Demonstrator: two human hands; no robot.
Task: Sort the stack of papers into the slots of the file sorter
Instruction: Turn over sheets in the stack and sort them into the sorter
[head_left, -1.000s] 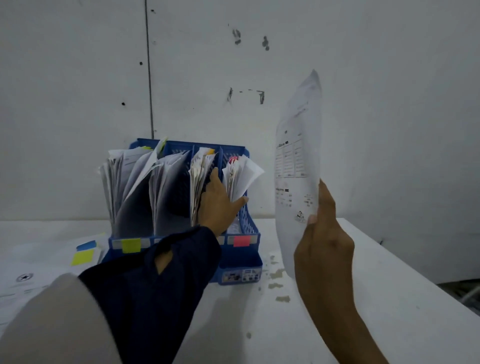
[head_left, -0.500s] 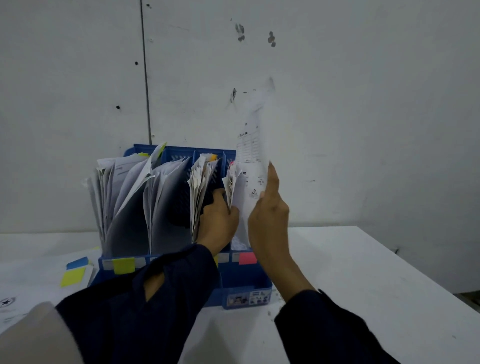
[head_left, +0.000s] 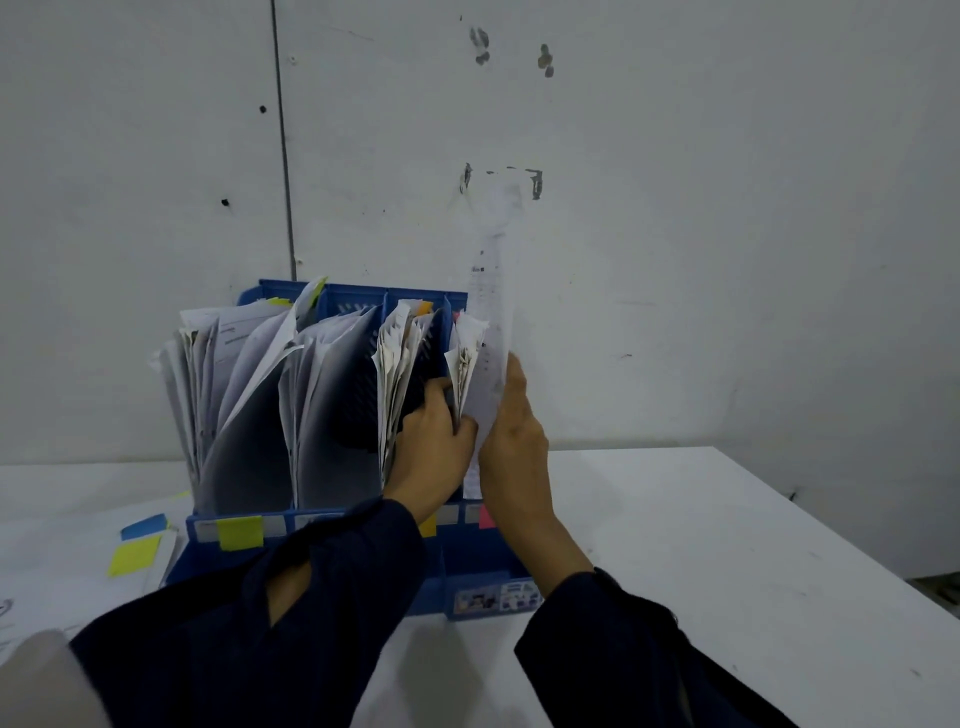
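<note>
A blue file sorter (head_left: 363, 556) stands on the white table against the wall, its slots packed with upright papers (head_left: 244, 405). My right hand (head_left: 514, 447) holds a printed white sheet (head_left: 491, 312) upright at the rightmost slot, its lower part down inside the slot. My left hand (head_left: 434, 452) reaches into the sorter and grips the bundle of papers (head_left: 465, 364) in that rightmost slot, pulling it to the left. Coloured tabs mark the slot fronts: yellow (head_left: 239, 532) at left, pink (head_left: 485, 517) at right.
The loose stack of papers (head_left: 62, 561) lies flat on the table left of the sorter, with yellow (head_left: 134, 555) and blue (head_left: 143, 525) sticky notes on it. The white table (head_left: 701, 545) extends right to an edge. A grey wall rises right behind the sorter.
My right hand has carried the sheet from the right side leftwards to the rightmost slot and lowered it in. My left hand has stayed in the sorter, holding that slot's papers aside.
</note>
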